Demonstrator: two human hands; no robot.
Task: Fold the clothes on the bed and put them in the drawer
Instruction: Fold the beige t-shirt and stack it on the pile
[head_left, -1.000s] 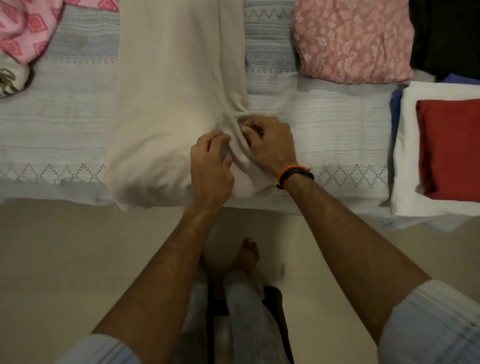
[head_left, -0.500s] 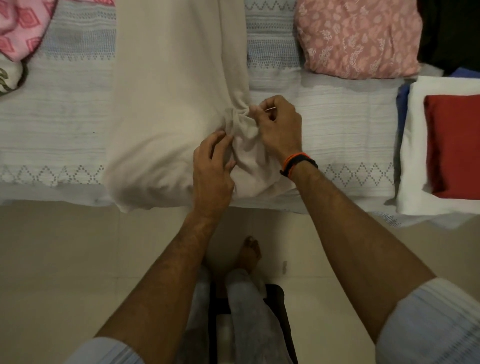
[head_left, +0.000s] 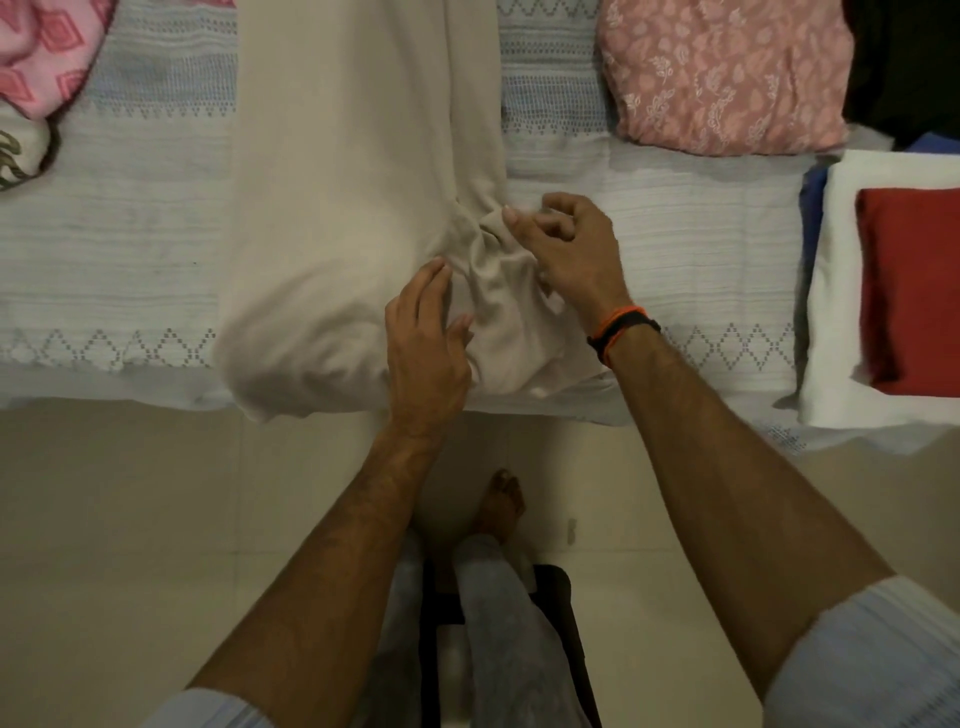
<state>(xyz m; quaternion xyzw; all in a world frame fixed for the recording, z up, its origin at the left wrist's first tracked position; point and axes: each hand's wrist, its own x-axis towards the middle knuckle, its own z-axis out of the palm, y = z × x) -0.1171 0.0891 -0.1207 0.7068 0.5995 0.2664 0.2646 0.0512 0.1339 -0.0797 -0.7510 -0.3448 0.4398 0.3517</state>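
- A long beige cloth (head_left: 358, 171) is laid down the middle of the bed (head_left: 130, 249), and its near end hangs a little over the bed's edge.
- The near right corner of the beige cloth is bunched up into folds between the two hands.
- The left hand (head_left: 423, 343) is laid flat on the cloth, with its fingers (head_left: 415, 296) straight and close together and the thumb out to the side.
- The right hand (head_left: 569, 254) is set at the top of the bunched part, with its fingers (head_left: 550, 226) curled in.
- A bit of the cloth seems to be pinched by the right thumb and first finger, but this cannot be told for sure.
- An orange and black band (head_left: 621, 327) is worn on the right wrist.
- A folded pink flowered cloth (head_left: 727, 78) is seen at the far right of the bed.
- A folded red cloth (head_left: 909, 286) is stacked on a white cloth (head_left: 831, 312) at the right edge.
- A pink patterned cloth (head_left: 41, 57) is seen at the far left.
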